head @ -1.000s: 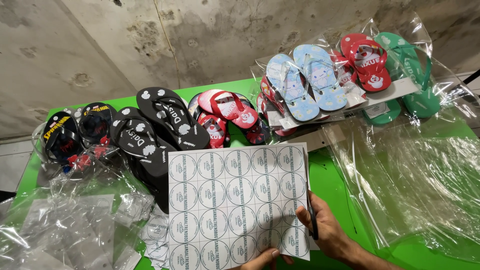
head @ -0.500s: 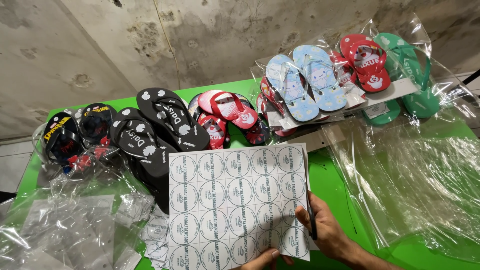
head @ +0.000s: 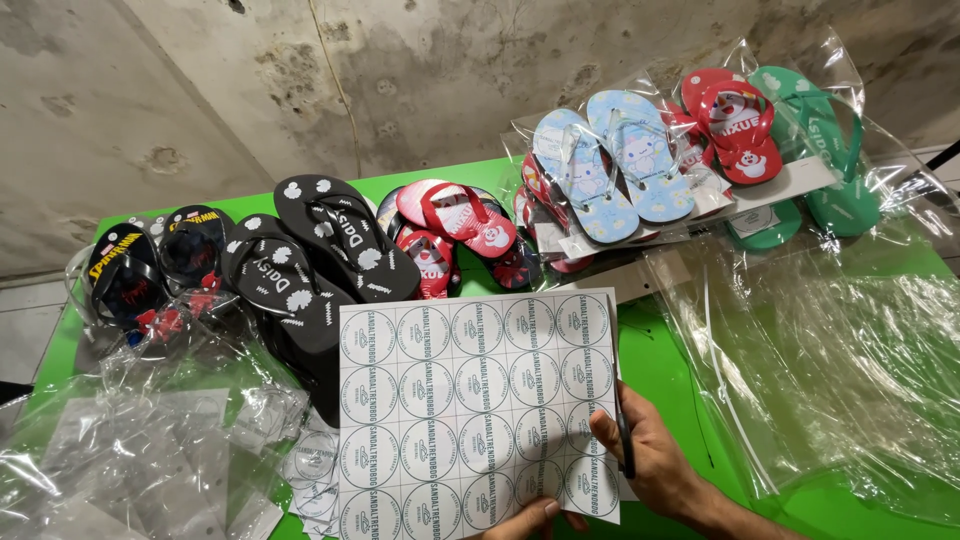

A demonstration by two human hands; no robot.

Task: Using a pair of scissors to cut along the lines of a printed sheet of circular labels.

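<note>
A green table [head: 680, 370] stands against a stained, cracked concrete wall [head: 420, 80]. At its far left lie small dark sandals with red and yellow trim [head: 150, 270], and just beside them a pair of black flip-flops with white flower shapes [head: 320, 260]. Near the middle sit red flip-flops [head: 455, 235] in clear wrapping. Further right, light blue flip-flops [head: 610, 165], red ones with a cartoon face [head: 735, 125] and green ones [head: 825, 160] rest bagged on a pile. Loose clear plastic bags spread over the right side [head: 830, 370], and crumpled ones over the left [head: 140, 440].
</note>
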